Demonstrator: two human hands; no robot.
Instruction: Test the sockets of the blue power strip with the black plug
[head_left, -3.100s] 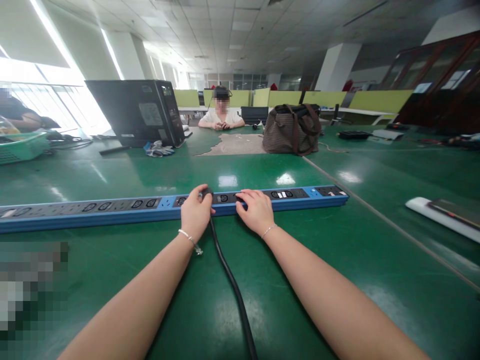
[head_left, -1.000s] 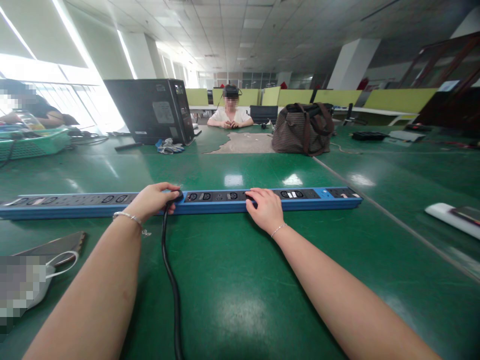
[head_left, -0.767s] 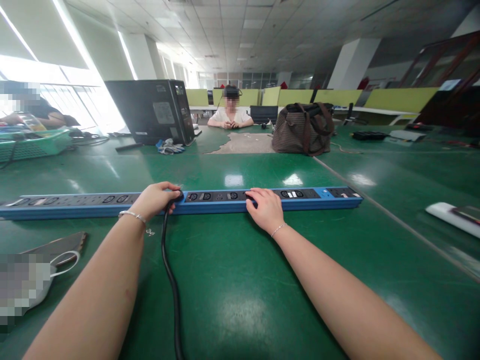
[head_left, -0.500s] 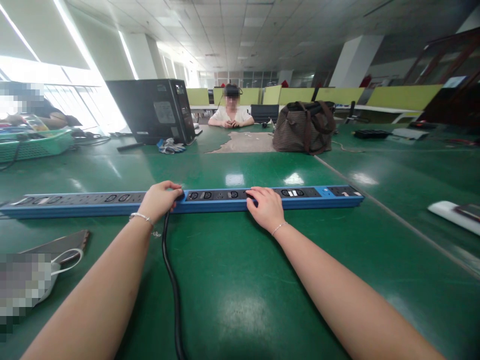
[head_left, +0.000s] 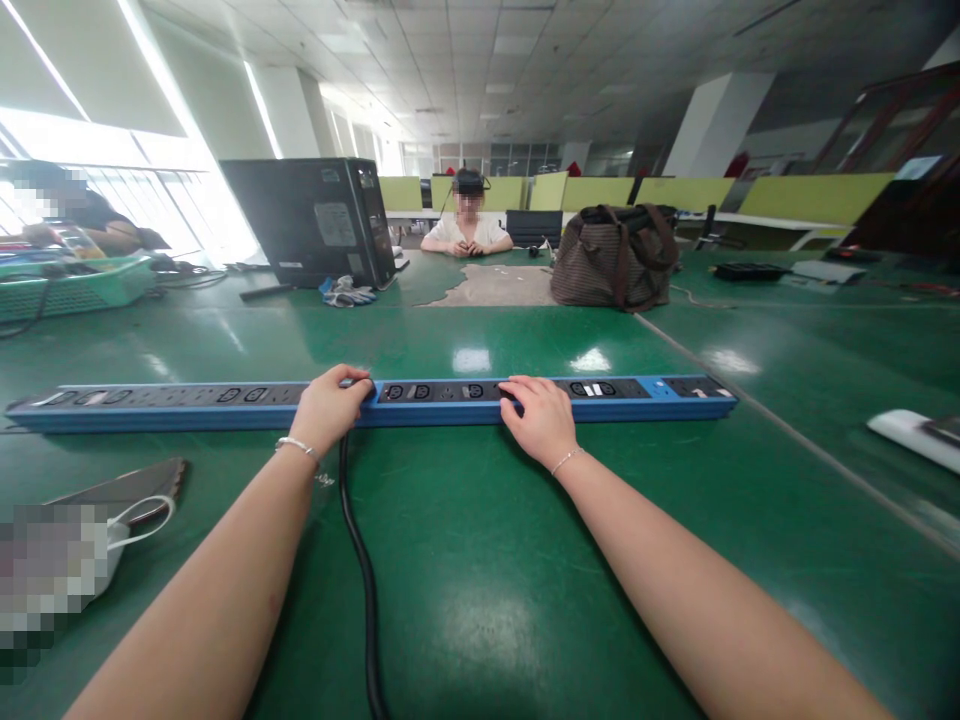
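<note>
A long blue and black power strip (head_left: 420,410) lies across the green table, with several sockets along its top face. My left hand (head_left: 330,405) is closed at its middle, gripping a black plug (head_left: 366,389) against the strip between thumb and fingers; my fingers hide most of the plug. From under this hand a thick black cable (head_left: 361,560) runs down towards me. Over the strip's front edge, right of the middle, sits my right hand (head_left: 541,415), fingers on the socket face and thumb at the near side, holding the strip.
A phone-like dark object (head_left: 120,485) and a pixelated item with a white loop lie front left. Farther back stand a green basket (head_left: 82,290), a black computer case (head_left: 300,225), gloves (head_left: 346,292) and a brown bag (head_left: 611,260). Another person (head_left: 466,225) sits opposite.
The view has shifted slightly, so everything appears a little farther right. Both hands keep their places on the power strip, and the cable's lower part has swung slightly right.
</note>
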